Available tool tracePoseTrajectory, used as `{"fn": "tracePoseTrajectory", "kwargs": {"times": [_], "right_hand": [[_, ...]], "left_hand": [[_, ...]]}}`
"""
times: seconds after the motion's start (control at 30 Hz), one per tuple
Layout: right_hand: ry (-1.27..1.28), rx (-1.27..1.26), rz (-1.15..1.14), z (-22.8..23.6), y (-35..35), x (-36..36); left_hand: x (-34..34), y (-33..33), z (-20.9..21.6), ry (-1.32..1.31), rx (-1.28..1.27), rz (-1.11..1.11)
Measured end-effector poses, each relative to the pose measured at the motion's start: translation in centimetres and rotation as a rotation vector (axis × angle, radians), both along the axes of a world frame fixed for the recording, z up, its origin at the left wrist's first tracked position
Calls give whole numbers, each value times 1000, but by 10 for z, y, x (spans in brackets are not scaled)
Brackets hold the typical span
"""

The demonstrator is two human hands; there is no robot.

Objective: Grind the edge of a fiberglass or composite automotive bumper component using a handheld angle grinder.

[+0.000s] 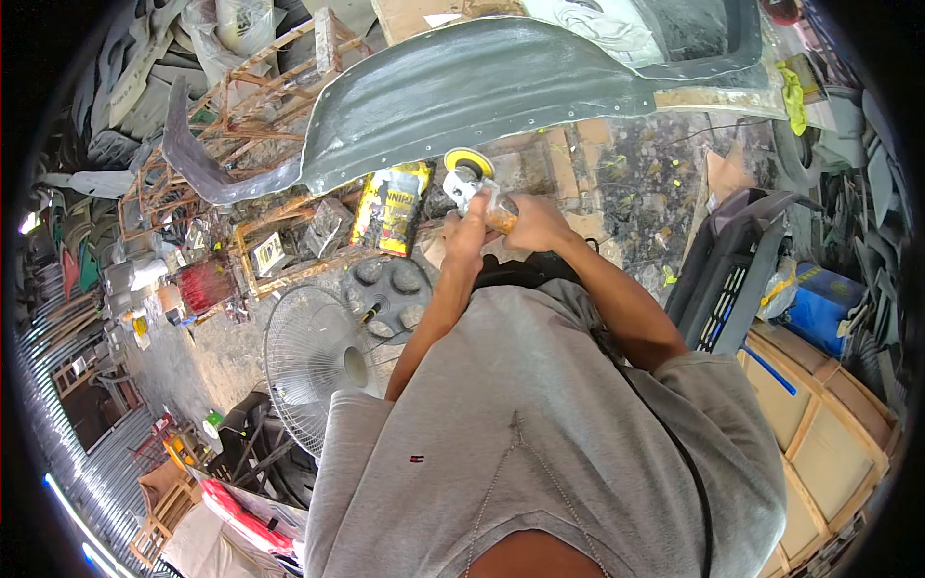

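In front of my body I hold an angle grinder (500, 214) with a round yellow-rimmed disc (469, 162) at its far end. My left hand (466, 236) is closed on the left side of the tool, near its head. My right hand (536, 224) is wrapped round the orange body from the right. Just beyond the disc, a long grey moulded bumper (472, 91) with small holes along its edge spans the view. I cannot tell whether the disc touches its near edge. Parts of the grinder's body are hidden by my fingers.
A black and yellow bag (390, 208) stands left of the grinder. Nearer are a grey part with round hollows (385, 297) and a wire-caged fan (313, 361). On the right are another dark bumper (737, 252), a blue box (824, 310) and wood-framed panels (819, 467). Wooden frames (260, 106) stand far left.
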State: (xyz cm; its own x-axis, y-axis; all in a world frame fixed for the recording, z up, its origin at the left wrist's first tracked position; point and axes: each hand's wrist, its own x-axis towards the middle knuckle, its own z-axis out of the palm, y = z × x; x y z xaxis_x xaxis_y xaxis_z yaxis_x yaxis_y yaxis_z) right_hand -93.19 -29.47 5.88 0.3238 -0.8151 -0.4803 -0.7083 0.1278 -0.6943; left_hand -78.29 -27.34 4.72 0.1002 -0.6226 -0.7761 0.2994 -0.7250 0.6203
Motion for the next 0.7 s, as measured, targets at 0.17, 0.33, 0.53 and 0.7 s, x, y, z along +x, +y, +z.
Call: {"fn": "tracePoseTrajectory", "kwargs": {"times": [0.17, 0.33, 0.53, 0.7], "right_hand": [[14, 32, -38, -1, -2, -36], [-41, 14, -116, -7, 4, -69], [-91, -36, -221, 6, 20, -106], [86, -3, -354, 14, 54, -102]], "left_hand": [[-38, -6, 13, 13, -100, 19], [-75, -11, 19, 29, -121, 18], [-114, -13, 23, -96, -171, -85], [-126, -3, 19, -90, -176, -148]]}}
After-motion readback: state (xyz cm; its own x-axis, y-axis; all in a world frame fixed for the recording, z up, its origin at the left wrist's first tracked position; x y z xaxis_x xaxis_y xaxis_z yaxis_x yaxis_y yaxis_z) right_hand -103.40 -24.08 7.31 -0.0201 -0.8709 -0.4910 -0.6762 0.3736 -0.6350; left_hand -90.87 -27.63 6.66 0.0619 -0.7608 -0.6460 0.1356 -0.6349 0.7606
